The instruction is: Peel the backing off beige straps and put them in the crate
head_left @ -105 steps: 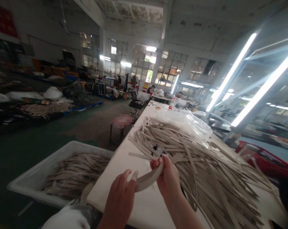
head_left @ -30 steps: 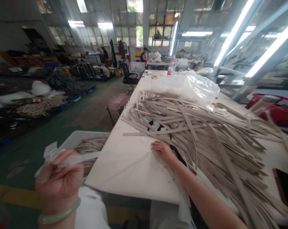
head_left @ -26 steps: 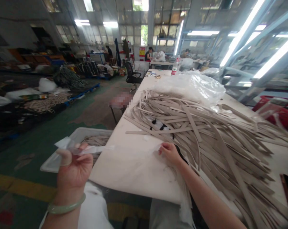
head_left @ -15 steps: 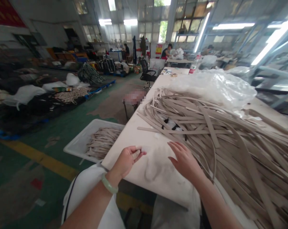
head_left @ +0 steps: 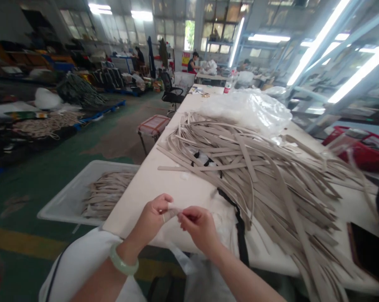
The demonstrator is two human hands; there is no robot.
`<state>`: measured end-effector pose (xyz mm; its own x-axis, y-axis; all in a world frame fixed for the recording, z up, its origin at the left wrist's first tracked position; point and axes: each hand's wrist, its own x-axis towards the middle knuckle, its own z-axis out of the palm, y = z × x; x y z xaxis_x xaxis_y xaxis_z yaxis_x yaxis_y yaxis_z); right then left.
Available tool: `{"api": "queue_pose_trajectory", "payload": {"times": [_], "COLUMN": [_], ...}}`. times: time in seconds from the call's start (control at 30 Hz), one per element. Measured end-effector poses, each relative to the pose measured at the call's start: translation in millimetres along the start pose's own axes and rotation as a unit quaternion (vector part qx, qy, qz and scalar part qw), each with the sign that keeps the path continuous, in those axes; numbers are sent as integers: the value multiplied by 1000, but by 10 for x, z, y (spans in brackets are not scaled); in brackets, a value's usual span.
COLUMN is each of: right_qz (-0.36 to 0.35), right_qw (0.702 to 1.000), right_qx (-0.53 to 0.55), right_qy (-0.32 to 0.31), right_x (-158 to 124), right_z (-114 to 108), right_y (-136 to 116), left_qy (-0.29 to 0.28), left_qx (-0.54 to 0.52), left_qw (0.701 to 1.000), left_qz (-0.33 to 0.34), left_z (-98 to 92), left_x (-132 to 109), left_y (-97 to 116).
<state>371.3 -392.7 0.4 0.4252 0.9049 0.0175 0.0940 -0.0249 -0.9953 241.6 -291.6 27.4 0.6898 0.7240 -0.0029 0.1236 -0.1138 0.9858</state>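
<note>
Right hand [head_left: 200,226] pinches closed against left hand [head_left: 150,218], whose grip is unclear; apparent step is fingertip work above cream flat-topped counter [head_left: 154,184], next move calling for steadiness

On the table [head_left: 164,182], a heap of strips [head_left: 255,167] is lying right of the left hand [head_left: 153,218] and right hand [head_left: 202,228]; behind it a plastic bag [head_left: 255,109] is resting, a bottle [head_left: 227,86] standing beyond; left of the table, a bin [head_left: 65,201] is holding more strips [head_left: 109,195], a stool [head_left: 153,126] and chair [head_left: 171,95] standing farther back
</note>
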Motion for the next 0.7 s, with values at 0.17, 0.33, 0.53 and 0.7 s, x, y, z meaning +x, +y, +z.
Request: {"api": "queue_pose_trajectory", "payload": {"times": [0.17, 0.33, 0.53, 0.7], "right_qz": [-69, 66, 131, -1], "right_qw": [953, 810, 981, 972], "right_qx": [-281, -563, -118, 213], "right_qy": [92, 149, 86, 96], "right_x": [-347, -580, -375, -125], "right_z": [-680, -1681, -1652, -861], "right_y": [2, 57, -232, -535], "left_qy": [25, -28, -75, -89], "left_qx": [-39, -14, 8, 15], "left_qw": [999, 1000, 995, 994], "left_qz": [-16, 3, 64, 60], "left_z": [-67, -63, 33, 5], "left_x": [-33, -34, -68, -137], "left_y": [-18, -18, 24, 62]}}
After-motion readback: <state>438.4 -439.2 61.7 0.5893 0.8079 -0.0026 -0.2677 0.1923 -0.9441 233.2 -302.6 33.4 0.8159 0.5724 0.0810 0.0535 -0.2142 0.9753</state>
